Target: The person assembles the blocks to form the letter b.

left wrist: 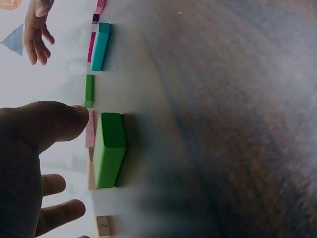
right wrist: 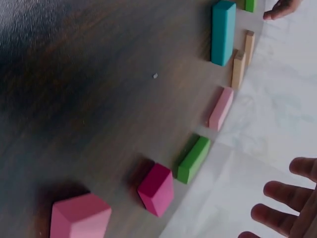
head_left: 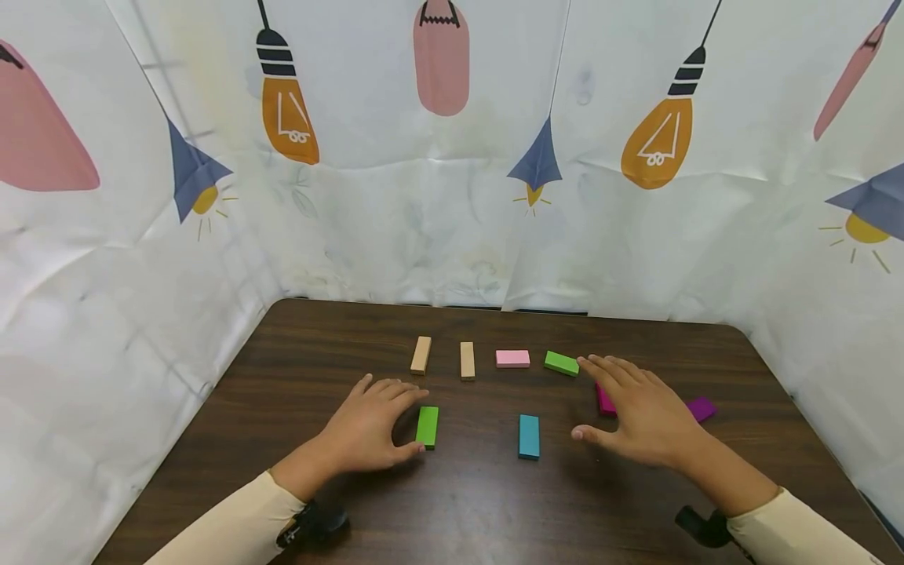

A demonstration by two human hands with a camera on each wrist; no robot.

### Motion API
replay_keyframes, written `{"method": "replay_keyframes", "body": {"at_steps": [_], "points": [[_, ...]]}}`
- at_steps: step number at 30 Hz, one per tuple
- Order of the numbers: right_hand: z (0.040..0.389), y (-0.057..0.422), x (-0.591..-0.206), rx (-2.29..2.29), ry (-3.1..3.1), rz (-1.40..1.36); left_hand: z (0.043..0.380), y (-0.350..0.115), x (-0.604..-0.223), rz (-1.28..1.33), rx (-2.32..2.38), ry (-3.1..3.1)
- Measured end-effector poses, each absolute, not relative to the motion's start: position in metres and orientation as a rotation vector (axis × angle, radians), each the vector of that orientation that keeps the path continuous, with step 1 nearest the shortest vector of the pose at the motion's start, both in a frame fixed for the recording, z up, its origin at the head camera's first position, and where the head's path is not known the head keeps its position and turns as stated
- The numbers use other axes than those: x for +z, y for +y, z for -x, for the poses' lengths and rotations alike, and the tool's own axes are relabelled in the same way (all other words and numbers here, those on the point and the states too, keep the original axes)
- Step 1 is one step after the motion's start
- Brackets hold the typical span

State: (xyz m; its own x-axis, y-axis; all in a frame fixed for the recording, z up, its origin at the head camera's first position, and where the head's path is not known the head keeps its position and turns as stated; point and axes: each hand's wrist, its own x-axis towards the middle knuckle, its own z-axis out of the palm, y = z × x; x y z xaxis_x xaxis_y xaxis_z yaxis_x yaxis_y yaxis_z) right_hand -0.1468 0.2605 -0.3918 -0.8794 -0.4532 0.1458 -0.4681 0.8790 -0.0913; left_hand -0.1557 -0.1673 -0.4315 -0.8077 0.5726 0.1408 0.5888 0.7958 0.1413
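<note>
My left hand (head_left: 370,428) hovers with spread fingers just left of a green wooden block (head_left: 427,427), its thumb tip beside the block's lower edge. In the left wrist view the thumb (left wrist: 59,124) overlaps the space over that block and nothing is gripped. My right hand (head_left: 646,416) is held out over the table with fingers apart, partly covering a magenta block (head_left: 605,400) and a purple block (head_left: 701,409). A blue block (head_left: 529,436) lies between the two hands. The right wrist view also shows a pink block (right wrist: 81,215), hidden in the head view.
Along the far side of the dark wooden table (head_left: 339,329) lie two plain wood blocks (head_left: 421,355), a pale pink block (head_left: 512,359) and another green block (head_left: 561,363). A white printed cloth (head_left: 395,227) hangs behind and at both sides.
</note>
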Motion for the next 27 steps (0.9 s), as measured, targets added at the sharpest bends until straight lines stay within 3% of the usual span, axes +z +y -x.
{"method": "replay_keyframes", "body": {"at_steps": [27], "points": [[0.147, 0.237, -0.433, 0.23, -2.895, -0.85, 0.162, -0.164, -0.453, 0.977, -0.413, -2.876]]}}
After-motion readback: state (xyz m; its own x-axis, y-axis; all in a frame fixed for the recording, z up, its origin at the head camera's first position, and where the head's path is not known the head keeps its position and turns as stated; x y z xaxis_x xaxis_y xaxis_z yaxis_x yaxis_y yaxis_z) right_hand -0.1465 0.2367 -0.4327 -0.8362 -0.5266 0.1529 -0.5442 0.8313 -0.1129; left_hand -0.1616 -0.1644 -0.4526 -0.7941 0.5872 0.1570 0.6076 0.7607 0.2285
